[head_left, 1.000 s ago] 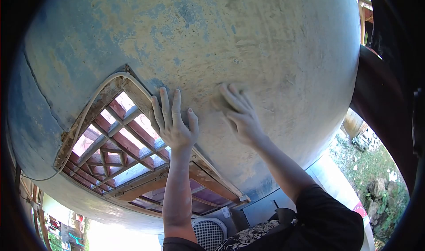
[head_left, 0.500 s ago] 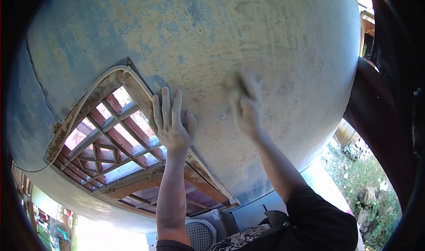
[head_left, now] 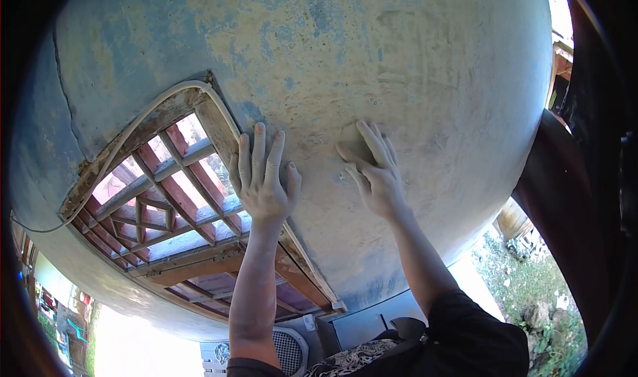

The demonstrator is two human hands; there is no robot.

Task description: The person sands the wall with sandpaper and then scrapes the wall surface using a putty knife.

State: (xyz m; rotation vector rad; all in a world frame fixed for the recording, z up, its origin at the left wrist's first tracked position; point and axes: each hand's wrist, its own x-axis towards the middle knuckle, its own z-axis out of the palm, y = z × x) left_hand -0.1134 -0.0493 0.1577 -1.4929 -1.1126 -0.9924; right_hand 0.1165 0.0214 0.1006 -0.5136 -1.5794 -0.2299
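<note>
My left hand (head_left: 267, 186) lies flat on the wall beside the right edge of the window frame, fingers spread and dusty, holding nothing. To its right, my right hand (head_left: 379, 178) presses a flat greyish pad (head_left: 355, 143) against the wall, with thumb and fingers around it. The pad's exact kind cannot be made out. Blue and pale, worn patches cover the wall (head_left: 425, 65). A wooden lattice window (head_left: 159, 201) is set in it to the left.
A pale cable (head_left: 149, 111) runs along the window's top edge. Below are a round speaker-like grille (head_left: 289, 352) and a grey surface (head_left: 362, 324). Dark cloth (head_left: 558, 171) hangs at the right, with rocks and plants (head_left: 538, 317) below it.
My right hand has gone from blurred to sharp and sits slightly lower on the wall with the pad. The view has shifted a little; my left hand stays beside the window.
</note>
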